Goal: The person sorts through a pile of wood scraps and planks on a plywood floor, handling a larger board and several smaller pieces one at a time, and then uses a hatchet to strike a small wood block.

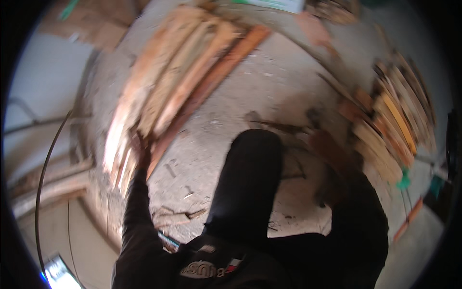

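Several rough-sawn wooden boards point(158, 97) lie side by side on the concrete floor, left of centre. My left hand point(141, 147) is at their near part, touching the wood; its fingers are too blurred to show whether they grip. A darker reddish board point(213, 77) forms the right edge of this group. To the right of my raised knee, my right hand point(313, 139) is blurred by motion and closed around one end of a long, thin tool point(283, 125). Blur hides what kind of tool it is. It extends leftwards above the knee, over the floor.
A stack of wooden pieces point(397, 112) lies at the right. Wood scraps point(173, 218) are on the floor near my left forearm. A dark cable point(46, 169) curves down the left side. A green and white item point(274, 4) is at the top edge.
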Demonstrator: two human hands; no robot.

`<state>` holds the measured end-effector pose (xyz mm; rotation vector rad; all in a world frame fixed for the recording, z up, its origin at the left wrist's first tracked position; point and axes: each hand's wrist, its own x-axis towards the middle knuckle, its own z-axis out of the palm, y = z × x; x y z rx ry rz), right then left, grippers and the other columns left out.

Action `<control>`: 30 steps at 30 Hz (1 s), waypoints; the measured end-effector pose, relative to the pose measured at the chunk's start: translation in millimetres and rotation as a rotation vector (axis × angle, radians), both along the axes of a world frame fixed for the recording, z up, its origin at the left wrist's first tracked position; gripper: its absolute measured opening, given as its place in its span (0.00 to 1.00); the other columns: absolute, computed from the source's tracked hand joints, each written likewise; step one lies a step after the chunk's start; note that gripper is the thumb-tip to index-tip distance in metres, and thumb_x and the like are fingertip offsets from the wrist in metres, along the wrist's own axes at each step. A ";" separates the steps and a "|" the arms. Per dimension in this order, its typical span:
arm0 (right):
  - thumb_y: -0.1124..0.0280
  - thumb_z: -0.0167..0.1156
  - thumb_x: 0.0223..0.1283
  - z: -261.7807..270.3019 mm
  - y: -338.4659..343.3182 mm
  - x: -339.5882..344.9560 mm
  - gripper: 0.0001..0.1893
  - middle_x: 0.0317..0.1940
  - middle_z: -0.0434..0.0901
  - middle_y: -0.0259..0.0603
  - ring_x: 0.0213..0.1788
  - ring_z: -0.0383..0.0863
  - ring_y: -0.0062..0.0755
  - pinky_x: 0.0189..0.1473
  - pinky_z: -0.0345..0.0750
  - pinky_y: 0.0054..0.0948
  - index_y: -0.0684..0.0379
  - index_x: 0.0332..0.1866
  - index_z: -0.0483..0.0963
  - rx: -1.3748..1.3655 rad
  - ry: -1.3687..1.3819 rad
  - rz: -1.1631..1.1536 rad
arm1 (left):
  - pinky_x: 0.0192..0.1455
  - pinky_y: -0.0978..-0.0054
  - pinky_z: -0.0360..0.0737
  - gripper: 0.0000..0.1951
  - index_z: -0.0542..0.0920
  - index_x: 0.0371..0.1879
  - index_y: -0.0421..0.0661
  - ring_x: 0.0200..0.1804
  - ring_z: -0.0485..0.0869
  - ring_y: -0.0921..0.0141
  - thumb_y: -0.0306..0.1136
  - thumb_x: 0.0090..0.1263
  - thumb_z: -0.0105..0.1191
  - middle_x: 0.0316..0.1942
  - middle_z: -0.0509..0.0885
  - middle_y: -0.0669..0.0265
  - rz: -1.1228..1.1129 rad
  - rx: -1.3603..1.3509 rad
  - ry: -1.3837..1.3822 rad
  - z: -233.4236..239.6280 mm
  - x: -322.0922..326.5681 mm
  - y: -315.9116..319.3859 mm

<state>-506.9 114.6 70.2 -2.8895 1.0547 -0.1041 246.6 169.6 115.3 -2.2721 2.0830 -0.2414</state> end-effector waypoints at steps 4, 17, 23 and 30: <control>0.67 0.56 0.62 33.6 -6.1 -1.4 0.11 0.41 0.79 0.38 0.45 0.82 0.34 0.38 0.79 0.40 0.54 0.48 0.77 0.222 0.112 -0.062 | 0.80 0.47 0.45 0.41 0.47 0.81 0.48 0.83 0.44 0.52 0.55 0.77 0.47 0.82 0.42 0.49 0.016 -0.056 0.218 -4.4 -51.6 6.2; 0.75 0.58 0.56 121.7 27.2 -116.2 0.25 0.55 0.77 0.45 0.60 0.75 0.45 0.63 0.74 0.41 0.58 0.63 0.73 -0.228 -0.124 -0.915 | 0.77 0.44 0.58 0.42 0.53 0.79 0.44 0.79 0.55 0.48 0.60 0.76 0.47 0.79 0.51 0.47 -0.025 -0.051 0.068 27.8 -60.8 -5.6; 0.71 0.62 0.55 93.0 72.1 -167.0 0.33 0.59 0.72 0.48 0.65 0.69 0.50 0.67 0.67 0.44 0.58 0.70 0.67 -0.263 0.183 -1.078 | 0.75 0.41 0.60 0.37 0.57 0.78 0.46 0.78 0.56 0.45 0.57 0.78 0.45 0.78 0.53 0.46 -0.228 -0.117 0.259 60.6 -182.8 -36.6; 0.66 0.69 0.51 92.0 60.8 -192.7 0.42 0.58 0.70 0.47 0.63 0.69 0.48 0.67 0.68 0.45 0.57 0.74 0.61 -0.135 0.215 -1.022 | 0.73 0.45 0.63 0.29 0.67 0.72 0.44 0.75 0.61 0.44 0.46 0.77 0.51 0.75 0.60 0.46 -0.484 -0.032 0.423 52.6 -248.7 -97.7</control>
